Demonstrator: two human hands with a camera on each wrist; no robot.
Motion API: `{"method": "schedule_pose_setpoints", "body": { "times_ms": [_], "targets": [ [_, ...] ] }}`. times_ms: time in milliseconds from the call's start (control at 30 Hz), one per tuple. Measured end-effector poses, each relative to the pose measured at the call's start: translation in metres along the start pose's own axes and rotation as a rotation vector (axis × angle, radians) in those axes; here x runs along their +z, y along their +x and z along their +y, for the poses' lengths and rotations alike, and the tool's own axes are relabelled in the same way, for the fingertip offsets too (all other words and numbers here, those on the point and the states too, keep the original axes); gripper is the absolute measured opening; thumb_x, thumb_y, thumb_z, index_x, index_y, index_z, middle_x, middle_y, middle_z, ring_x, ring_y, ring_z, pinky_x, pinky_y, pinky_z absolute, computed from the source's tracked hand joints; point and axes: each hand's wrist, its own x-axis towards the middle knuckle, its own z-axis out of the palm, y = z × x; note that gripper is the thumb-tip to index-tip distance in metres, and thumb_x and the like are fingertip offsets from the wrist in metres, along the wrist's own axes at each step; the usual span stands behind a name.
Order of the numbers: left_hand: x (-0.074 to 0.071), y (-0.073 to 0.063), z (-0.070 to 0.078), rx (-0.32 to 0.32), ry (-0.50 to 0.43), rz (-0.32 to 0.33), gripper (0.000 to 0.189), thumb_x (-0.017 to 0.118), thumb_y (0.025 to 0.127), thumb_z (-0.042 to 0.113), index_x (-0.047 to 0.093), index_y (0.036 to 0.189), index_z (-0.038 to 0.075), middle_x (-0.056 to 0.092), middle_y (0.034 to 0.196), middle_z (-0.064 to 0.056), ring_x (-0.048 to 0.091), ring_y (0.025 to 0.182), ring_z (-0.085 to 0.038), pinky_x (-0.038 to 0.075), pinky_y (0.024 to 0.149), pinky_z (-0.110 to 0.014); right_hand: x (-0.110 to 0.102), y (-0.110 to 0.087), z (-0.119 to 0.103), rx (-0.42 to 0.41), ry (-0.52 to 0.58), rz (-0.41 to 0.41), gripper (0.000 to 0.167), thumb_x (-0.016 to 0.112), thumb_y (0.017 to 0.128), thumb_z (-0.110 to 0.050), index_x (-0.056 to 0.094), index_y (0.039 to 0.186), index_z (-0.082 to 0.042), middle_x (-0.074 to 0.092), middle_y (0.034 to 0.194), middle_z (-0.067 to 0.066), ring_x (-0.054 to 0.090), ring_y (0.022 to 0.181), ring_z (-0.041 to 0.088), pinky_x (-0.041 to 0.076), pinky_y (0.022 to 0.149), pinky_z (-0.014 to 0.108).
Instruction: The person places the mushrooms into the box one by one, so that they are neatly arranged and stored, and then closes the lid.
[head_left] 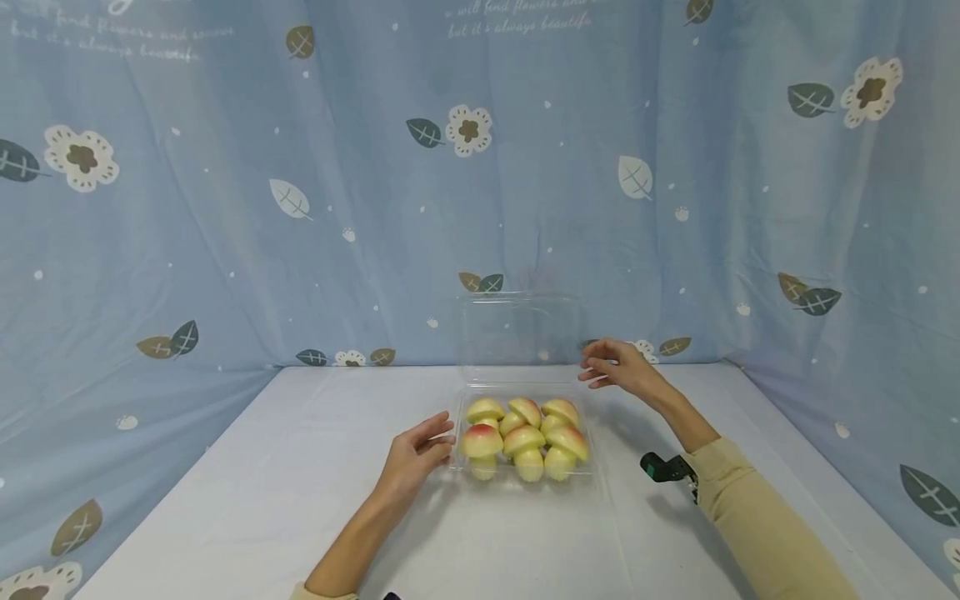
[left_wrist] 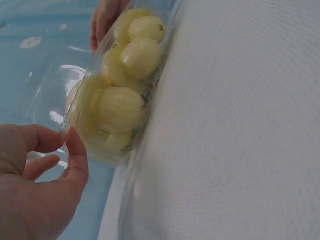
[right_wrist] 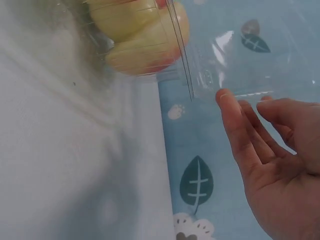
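A clear plastic clamshell box (head_left: 517, 472) stands on the table with its transparent lid (head_left: 521, 337) raised at the back. Inside sit several mushroom-shaped, yellow-green pieces (head_left: 528, 467), some with red-blushed caps. At the box's left side my left hand (head_left: 416, 454) pinches the rim between thumb and finger, as the left wrist view shows. My right hand (head_left: 618, 367) is by the right edge of the raised lid, its fingers extended and loosely bent. In the right wrist view a fingertip (right_wrist: 223, 95) lies at the lid's edge; whether it touches cannot be told.
The box rests on a white-covered table (head_left: 300, 467). Behind and on both sides hangs a blue curtain (head_left: 360, 217) printed with leaves and flowers. A small black device (head_left: 663, 468) is attached at the right wrist.
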Motion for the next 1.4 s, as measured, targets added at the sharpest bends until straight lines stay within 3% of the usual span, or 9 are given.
{"method": "schedule_pose_setpoints", "body": {
  "times_ms": [300, 533, 767, 933, 1200, 1400],
  "targets": [
    [0.001, -0.001, 0.0, -0.019, -0.012, -0.029, 0.051, 0.062, 0.091, 0.001, 0.05, 0.14, -0.001, 0.051, 0.139, -0.027, 0.061, 0.112, -0.024, 0.059, 0.082, -0.024, -0.002, -0.013, -0.001, -0.046, -0.006, -0.039, 0.03, 0.047, 0.104, -0.013, 0.05, 0.126, 0.007, 0.051, 0.124, 0.035, 0.064, 0.111, 0.041, 0.059, 0.088, 0.047],
    [0.0, -0.001, 0.001, -0.038, -0.023, -0.001, 0.053, 0.066, 0.092, 0.008, 0.05, 0.142, 0.002, 0.052, 0.137, -0.024, 0.062, 0.103, -0.016, 0.06, 0.081, -0.028, 0.001, -0.02, -0.001, -0.101, -0.026, -0.063, 0.024, 0.048, 0.103, -0.008, 0.054, 0.118, 0.009, 0.053, 0.121, 0.034, 0.065, 0.109, 0.043, 0.061, 0.082, 0.041],
    [0.0, 0.0, 0.003, -0.071, 0.015, 0.015, 0.055, 0.064, 0.096, 0.024, 0.047, 0.144, 0.005, 0.055, 0.134, -0.02, 0.063, 0.1, -0.014, 0.06, 0.079, -0.028, 0.0, -0.025, 0.002, -0.093, -0.07, -0.072, 0.027, 0.05, 0.103, -0.01, 0.054, 0.12, 0.01, 0.054, 0.121, 0.034, 0.068, 0.103, 0.038, 0.062, 0.076, 0.037],
    [0.0, -0.002, 0.004, -0.099, -0.014, 0.003, 0.056, 0.061, 0.097, 0.031, 0.046, 0.145, 0.007, 0.054, 0.134, -0.02, 0.062, 0.098, -0.015, 0.06, 0.073, -0.027, -0.002, -0.033, 0.002, -0.088, -0.125, -0.079, 0.03, 0.053, 0.102, -0.013, 0.055, 0.122, 0.008, 0.055, 0.123, 0.034, 0.069, 0.1, 0.036, 0.062, 0.073, 0.034],
    [0.0, 0.0, 0.006, -0.138, -0.038, 0.006, 0.064, 0.057, 0.096, 0.048, 0.047, 0.145, 0.007, 0.054, 0.135, -0.02, 0.061, 0.099, -0.019, 0.06, 0.072, -0.029, -0.004, -0.051, -0.004, -0.097, -0.193, -0.156, 0.028, 0.052, 0.102, -0.012, 0.055, 0.123, 0.006, 0.058, 0.116, 0.03, 0.069, 0.093, 0.031, 0.062, 0.068, 0.037],
    [-0.002, 0.0, 0.004, -0.138, -0.061, -0.007, 0.069, 0.051, 0.097, 0.053, 0.045, 0.145, 0.004, 0.053, 0.132, -0.021, 0.062, 0.099, -0.02, 0.061, 0.074, -0.032, 0.001, -0.063, -0.008, -0.079, -0.234, -0.226, 0.033, 0.052, 0.102, -0.017, 0.055, 0.126, 0.005, 0.061, 0.115, 0.026, 0.068, 0.091, 0.036, 0.061, 0.066, 0.037]
  ]
}}
